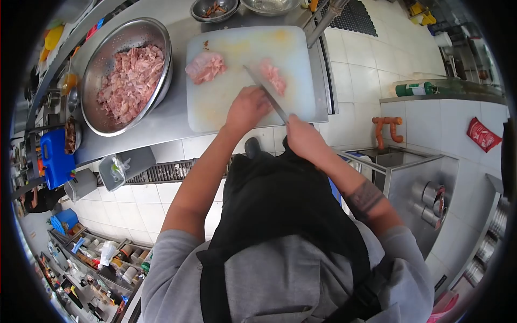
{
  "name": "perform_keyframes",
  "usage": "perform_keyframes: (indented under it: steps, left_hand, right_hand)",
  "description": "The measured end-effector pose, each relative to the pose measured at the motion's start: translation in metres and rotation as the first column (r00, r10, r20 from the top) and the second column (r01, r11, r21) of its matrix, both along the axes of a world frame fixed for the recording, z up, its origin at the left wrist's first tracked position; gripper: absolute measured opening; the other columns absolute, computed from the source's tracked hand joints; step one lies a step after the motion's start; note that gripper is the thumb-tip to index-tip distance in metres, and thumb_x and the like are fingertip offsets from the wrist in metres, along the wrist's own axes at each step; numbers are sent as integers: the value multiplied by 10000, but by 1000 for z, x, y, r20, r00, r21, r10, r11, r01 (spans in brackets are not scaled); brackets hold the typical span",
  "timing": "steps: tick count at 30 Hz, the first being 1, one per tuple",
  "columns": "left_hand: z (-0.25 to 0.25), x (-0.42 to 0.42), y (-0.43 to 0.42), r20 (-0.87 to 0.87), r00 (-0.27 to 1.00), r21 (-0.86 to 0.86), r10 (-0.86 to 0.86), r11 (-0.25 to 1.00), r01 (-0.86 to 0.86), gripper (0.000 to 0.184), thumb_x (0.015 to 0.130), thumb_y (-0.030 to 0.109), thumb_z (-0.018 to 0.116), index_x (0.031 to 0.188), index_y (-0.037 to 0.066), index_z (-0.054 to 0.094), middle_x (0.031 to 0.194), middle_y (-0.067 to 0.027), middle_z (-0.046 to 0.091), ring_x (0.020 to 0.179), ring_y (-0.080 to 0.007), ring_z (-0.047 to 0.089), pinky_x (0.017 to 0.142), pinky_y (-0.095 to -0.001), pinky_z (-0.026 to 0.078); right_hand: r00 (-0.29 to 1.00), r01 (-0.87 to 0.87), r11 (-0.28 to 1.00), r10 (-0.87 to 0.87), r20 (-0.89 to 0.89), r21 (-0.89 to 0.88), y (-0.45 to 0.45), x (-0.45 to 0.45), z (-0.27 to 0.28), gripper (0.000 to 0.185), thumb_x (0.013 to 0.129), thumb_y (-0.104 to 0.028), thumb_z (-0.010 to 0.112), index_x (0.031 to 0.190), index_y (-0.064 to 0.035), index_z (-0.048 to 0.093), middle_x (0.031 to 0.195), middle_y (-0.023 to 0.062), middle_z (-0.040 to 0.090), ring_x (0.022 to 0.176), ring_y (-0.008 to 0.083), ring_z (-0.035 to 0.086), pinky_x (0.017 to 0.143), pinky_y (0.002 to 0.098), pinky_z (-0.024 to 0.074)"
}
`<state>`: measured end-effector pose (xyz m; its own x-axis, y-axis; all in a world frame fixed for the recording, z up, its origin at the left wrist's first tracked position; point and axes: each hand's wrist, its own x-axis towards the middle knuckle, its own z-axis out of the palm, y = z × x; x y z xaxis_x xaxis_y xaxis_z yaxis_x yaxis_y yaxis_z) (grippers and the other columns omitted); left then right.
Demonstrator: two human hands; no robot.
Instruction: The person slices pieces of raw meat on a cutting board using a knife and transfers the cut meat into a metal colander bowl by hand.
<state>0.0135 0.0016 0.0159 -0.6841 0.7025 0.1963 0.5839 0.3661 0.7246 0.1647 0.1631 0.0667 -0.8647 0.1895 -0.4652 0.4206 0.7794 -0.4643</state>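
Observation:
My right hand (303,139) grips the handle of a kitchen knife (272,98). The blade points up and to the left across the white cutting board (215,110). Curled fingers of my left hand (250,109) lie right against the blade's left side; whether they pinch anything is hidden. Just beyond the blade, to its right, are strips of raw chicken (273,76). A larger piece of raw chicken (205,67) rests on the board's upper left, with a small brown scrap above it.
Left of the board stands a big steel colander (167,70) heaped with cut raw meat. Two steel bowls (214,9) sit at the counter's far edge. A grey bin (141,159) is below the counter, and a blue jug (56,160) stands at the left.

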Motion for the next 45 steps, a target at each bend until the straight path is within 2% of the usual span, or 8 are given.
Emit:
perform_keyframes:
  steps: [12, 14, 18, 20, 27, 36, 39, 45]
  left_hand:
    - [-12, 11, -5, 90, 978, 3, 189, 982, -190, 316, 855, 106, 771, 1153, 7, 733, 1187, -151, 704, 1140, -345, 649, 966, -432, 561]
    - [-9, 14, -5, -18, 971, 86, 240, 968, -237, 312, 857, 105, 769, 1153, 12, 732, 1162, -148, 706, 1124, -339, 650, 952, -438, 562]
    - [-9, 11, -4, -33, 975, 84, 220, 973, -217, 315, 845, 110, 778, 1141, 13, 730, 1120, -148, 708, 1093, -347, 655, 935, -449, 563]
    - [-2, 10, -4, 19, 987, -46, 157, 987, -156, 315, 831, 108, 778, 1126, 9, 728, 1088, -152, 708, 1080, -356, 657, 932, -455, 564]
    - [0, 5, -7, 37, 994, -2, 103, 995, -103, 310, 817, 109, 778, 1104, 2, 727, 1074, -154, 710, 1075, -364, 656, 934, -456, 565]
    - [1, 11, -13, 38, 974, 47, 222, 973, -224, 323, 864, 162, 797, 1122, -8, 704, 1103, -128, 695, 1081, -344, 658, 937, -441, 560]
    - [3, 8, -12, 8, 986, -49, 167, 985, -166, 301, 869, 172, 797, 1102, 2, 710, 1094, -133, 689, 1068, -346, 661, 924, -446, 561]
    - [-7, 6, -12, 2, 993, -64, 118, 991, -118, 270, 857, 151, 785, 1083, 11, 732, 1059, -144, 704, 1066, -360, 663, 925, -447, 561]
  right_hand:
    - [1000, -26, 997, 25, 5, 76, 30, 44, 28, 212, 1076, -206, 495, 1111, -3, 546, 894, 299, 722, 863, 534, 702, 778, 639, 540]
    - [998, -41, 992, 46, -47, 119, 31, 39, 37, 224, 1080, -227, 502, 1104, -9, 551, 878, 292, 721, 847, 534, 700, 768, 640, 541]
    - [998, -57, 994, 54, 33, 96, 20, 39, 60, 206, 1069, -195, 494, 1098, 0, 552, 878, 292, 724, 851, 533, 705, 777, 640, 545]
    - [996, -59, 995, 53, 73, 87, 18, 39, 58, 200, 1062, -182, 492, 1097, 7, 548, 888, 298, 724, 860, 531, 709, 787, 641, 545]
    - [997, -48, 999, 47, -67, -12, -3, -32, -12, 218, 1025, -127, 469, 1140, 39, 550, 962, 329, 724, 969, 529, 712, 855, 641, 539]
    - [996, -86, 994, 86, -2, 72, 19, -22, 47, 235, 1037, -155, 473, 1139, 26, 583, 955, 331, 726, 933, 525, 720, 845, 629, 550]
    - [993, -110, 992, 106, 60, 66, 20, 3, 70, 219, 1032, -145, 489, 1134, 23, 584, 955, 333, 726, 921, 527, 721, 842, 631, 552]
    - [991, -92, 996, 91, 96, 13, 11, 22, 46, 207, 1045, -158, 495, 1114, 30, 544, 920, 324, 718, 902, 536, 705, 819, 641, 536]
